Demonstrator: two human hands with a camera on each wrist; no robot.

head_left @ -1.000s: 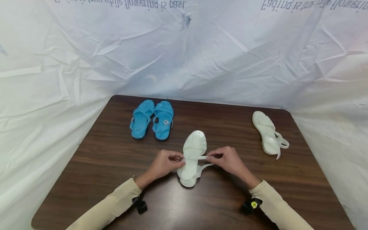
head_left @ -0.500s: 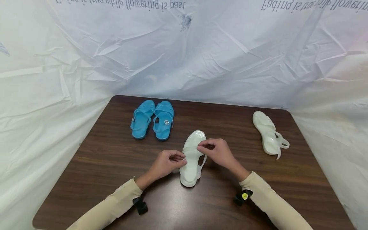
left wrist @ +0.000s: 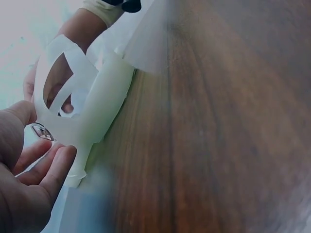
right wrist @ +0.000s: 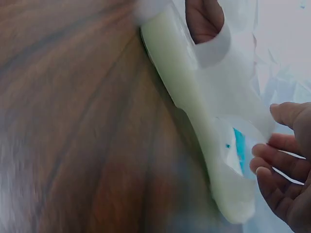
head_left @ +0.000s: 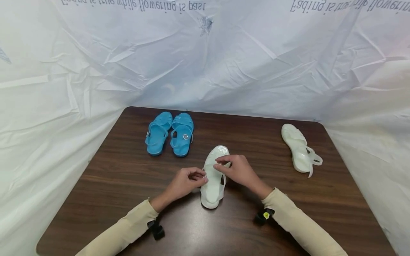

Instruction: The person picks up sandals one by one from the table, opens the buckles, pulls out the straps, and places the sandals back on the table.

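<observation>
A white jelly sandal (head_left: pixel 211 193) lies on the table between the hands, toe pointing away. My left hand (head_left: pixel 184 183) is at its left side, pinching the strap by the metal buckle (left wrist: pixel 43 131), as the left wrist view shows. My right hand (head_left: pixel 238 171) reaches over the right side of the sandal near the toe bands. In the right wrist view, the thumb and index finger of that hand pinch the loose ankle strap (right wrist: pixel 238 97). The strap curves up from the heel. In the head view, the fingers hide the buckle.
Two blue sandals (head_left: pixel 157 137) stand side by side at the back left of the brown table (head_left: pixel 128 192). Another white sandal (head_left: pixel 296 149), its strap undone, lies at the right. A white printed sheet (head_left: pixel 208 64) hangs behind the table.
My right hand has moved left and away from me, bringing the strap from out to the right over the sandal. The left hand has stayed by the buckle.
</observation>
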